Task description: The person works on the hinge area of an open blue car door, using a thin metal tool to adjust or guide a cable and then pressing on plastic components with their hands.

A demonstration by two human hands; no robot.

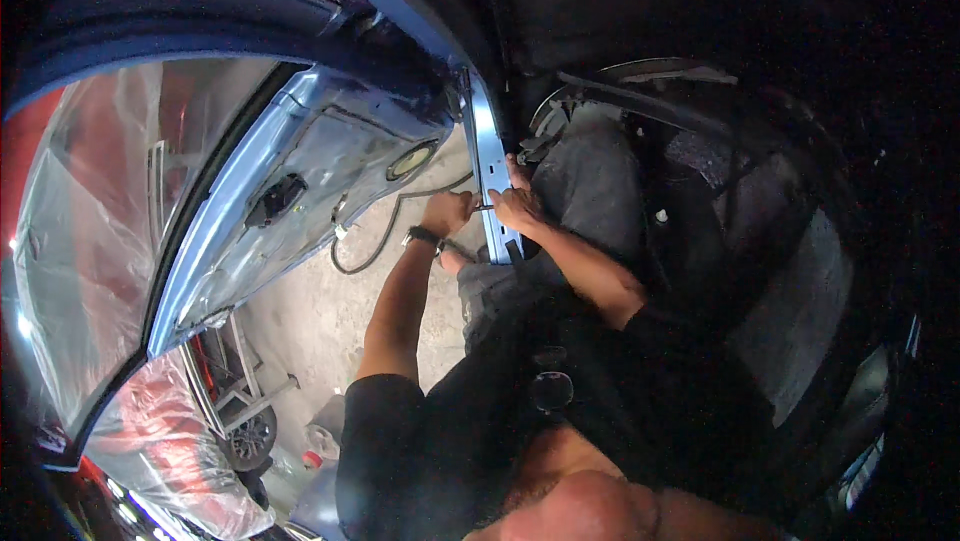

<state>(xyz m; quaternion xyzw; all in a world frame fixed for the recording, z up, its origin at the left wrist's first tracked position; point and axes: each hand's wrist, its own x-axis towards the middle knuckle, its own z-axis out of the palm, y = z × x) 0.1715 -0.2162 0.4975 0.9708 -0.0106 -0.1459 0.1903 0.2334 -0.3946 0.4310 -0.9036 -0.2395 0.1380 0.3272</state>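
Note:
A light blue painted car door sill with small slots runs down between my knees. My left hand, with a dark band on its wrist, is closed at the sill's outer edge. My right hand lies across the sill with fingers curled and one digit pointing up along it. A short, thin dark piece spans the gap between the hands; its kind is too small to tell. A black rubber strip or hose loops on the floor left of the sill, its upper end reaching the sill above my left hand.
An open blue car door, its inner trim off, stands on the left with a round speaker opening. Beyond it is a red car under clear plastic sheeting. A metal frame stands by a wheel. The dark car interior lies right.

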